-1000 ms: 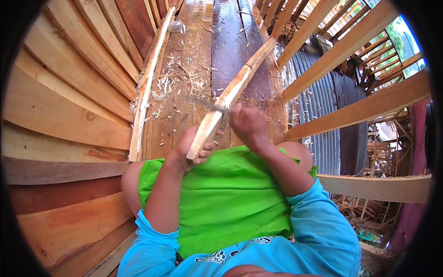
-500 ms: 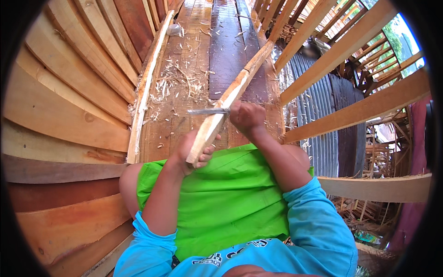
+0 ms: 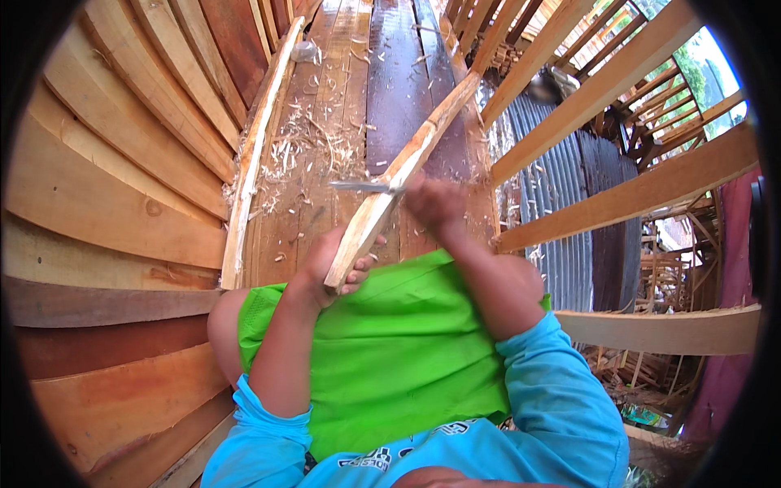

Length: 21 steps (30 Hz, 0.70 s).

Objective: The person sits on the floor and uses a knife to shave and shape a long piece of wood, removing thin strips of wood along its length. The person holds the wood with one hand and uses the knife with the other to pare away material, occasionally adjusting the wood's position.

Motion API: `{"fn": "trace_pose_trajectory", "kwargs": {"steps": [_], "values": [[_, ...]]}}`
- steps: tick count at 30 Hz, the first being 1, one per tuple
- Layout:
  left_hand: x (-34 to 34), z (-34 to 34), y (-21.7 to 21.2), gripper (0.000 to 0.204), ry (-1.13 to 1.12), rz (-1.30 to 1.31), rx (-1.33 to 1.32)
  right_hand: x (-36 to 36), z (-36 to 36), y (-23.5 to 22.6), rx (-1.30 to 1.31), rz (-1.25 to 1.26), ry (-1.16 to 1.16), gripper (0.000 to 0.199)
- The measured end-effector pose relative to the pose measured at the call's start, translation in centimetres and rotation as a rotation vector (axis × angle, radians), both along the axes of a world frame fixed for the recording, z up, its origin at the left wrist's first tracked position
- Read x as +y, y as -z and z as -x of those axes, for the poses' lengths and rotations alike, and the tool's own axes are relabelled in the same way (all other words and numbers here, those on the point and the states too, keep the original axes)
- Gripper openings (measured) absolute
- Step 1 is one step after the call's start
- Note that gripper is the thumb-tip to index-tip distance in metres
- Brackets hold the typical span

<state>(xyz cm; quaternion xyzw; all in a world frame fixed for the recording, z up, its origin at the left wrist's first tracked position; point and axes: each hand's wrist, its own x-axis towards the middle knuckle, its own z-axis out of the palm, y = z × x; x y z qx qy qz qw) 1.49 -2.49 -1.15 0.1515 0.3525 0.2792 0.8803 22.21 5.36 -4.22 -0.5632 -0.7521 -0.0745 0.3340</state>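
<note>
A long, pale piece of wood slants from above my lap up to the right, its far end near the railing. My left hand is wrapped around its near end from below, with the fingertips showing on the right side. In my right hand, a little blurred, is a knife; the handle is hidden in the fist. The knife's blade lies across the upper face of the wood and points left. Bare, whittled wood shows on the near part, while darker surface remains toward the far end.
Wood shavings litter the plank floor. A long pale strip of wood lies along the left board wall. At right stands a slatted wooden railing, with corrugated metal sheet beyond. Green shorts cover my lap.
My right hand and the knife have shifted slightly down along the wood toward me. The left hand keeps its grip, and the wood has barely moved.
</note>
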Motion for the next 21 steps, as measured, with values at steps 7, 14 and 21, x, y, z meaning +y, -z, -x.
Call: {"fn": "trace_pose_trajectory", "kwargs": {"steps": [7, 14, 21], "values": [[0.0, 0.3, -0.1, 0.047, -0.025, -0.027, 0.051, -1.4, 0.7, -0.5, -0.036, 0.115, -0.001, 0.050], [0.1, 0.5, 0.1, 0.046, -0.002, 0.026, 0.006, -2.0, 1.7, -0.6, -0.037, 0.222, -0.057, 0.048], [0.3, 0.3, 0.3, 0.047, 0.003, 0.022, -0.036, 1.2, -1.6, -1.8, -0.014, 0.253, 0.178, 0.055]]}}
